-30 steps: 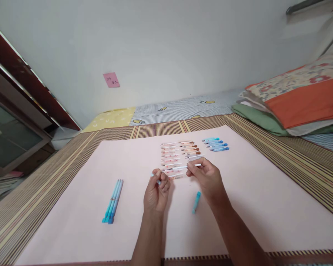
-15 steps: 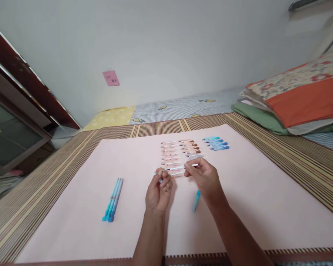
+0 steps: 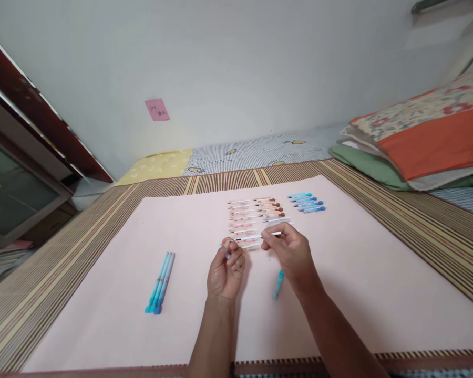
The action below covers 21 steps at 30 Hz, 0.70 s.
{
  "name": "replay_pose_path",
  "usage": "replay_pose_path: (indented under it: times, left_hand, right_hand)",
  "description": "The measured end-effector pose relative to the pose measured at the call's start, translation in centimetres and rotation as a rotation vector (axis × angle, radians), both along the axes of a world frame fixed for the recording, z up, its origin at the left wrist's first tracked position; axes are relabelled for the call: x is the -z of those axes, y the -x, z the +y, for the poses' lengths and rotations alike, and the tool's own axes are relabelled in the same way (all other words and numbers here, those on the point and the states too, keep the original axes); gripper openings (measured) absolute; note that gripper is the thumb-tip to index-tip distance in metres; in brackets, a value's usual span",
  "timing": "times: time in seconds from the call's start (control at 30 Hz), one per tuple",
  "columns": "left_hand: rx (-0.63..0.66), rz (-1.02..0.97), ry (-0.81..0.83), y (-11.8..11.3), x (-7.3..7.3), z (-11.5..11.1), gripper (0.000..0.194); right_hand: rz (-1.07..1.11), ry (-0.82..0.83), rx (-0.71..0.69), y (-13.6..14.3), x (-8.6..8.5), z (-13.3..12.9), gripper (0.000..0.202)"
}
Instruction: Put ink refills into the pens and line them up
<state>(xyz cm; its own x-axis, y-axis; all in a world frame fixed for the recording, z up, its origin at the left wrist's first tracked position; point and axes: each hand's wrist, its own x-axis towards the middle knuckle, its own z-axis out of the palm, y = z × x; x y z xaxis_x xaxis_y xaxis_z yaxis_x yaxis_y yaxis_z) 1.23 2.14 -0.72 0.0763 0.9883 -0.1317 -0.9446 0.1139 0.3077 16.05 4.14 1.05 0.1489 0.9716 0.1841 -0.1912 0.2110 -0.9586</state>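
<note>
My right hand [image 3: 292,251] is closed in a pinch round a thin white pen refill [image 3: 249,238], which lies nearly level with its dark tip toward the left. At that tip are the fingers of my left hand [image 3: 224,273], closed round a small pale-blue pen part [image 3: 227,256] mostly hidden by them. Whether the left fingertips also pinch the refill tip is too small to tell. Below my right hand a teal pen part [image 3: 278,285] lies on the pink sheet [image 3: 114,325]. Behind both hands are rows of pale pink pens [image 3: 242,226] and brown-topped pens [image 3: 271,210].
Three blue capped pens [image 3: 160,283] lie side by side at the left. Several blue-topped pens [image 3: 309,203] are at the back right. The sheet covers a striped mat [image 3: 429,236]. Folded bedding with an orange cushion [image 3: 433,147] is piled at the far right, against the wall [image 3: 252,79].
Almost nothing differs. Both hands keep their hold on the refill and the pale-blue part, and the view has shifted very slightly.
</note>
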Motion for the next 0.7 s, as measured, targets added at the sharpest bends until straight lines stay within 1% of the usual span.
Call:
replay_pose_path:
  times: [0.23, 0.43, 0.53, 0.7]
  left_hand:
    - [-0.013, 0.115, -0.020, -0.28, -0.14, -0.02, 0.023]
    - [-0.115, 0.227, -0.016, -0.07, 0.09, 0.31, 0.023]
    - [-0.140, 0.261, -0.020, -0.04, 0.14, 0.34, 0.023]
    - [-0.175, 0.270, -0.014, -0.29, 0.01, 0.37, 0.022]
  right_hand:
    - [-0.034, -0.005, -0.012, 0.09, -0.17, -0.21, 0.030]
    - [-0.064, 0.002, 0.010, 0.22, -0.05, -0.19, 0.030]
    - [-0.083, 0.003, 0.012, 0.20, 0.10, -0.22, 0.029]
    - [-0.110, 0.033, 0.055, 0.24, 0.44, -0.20, 0.030]
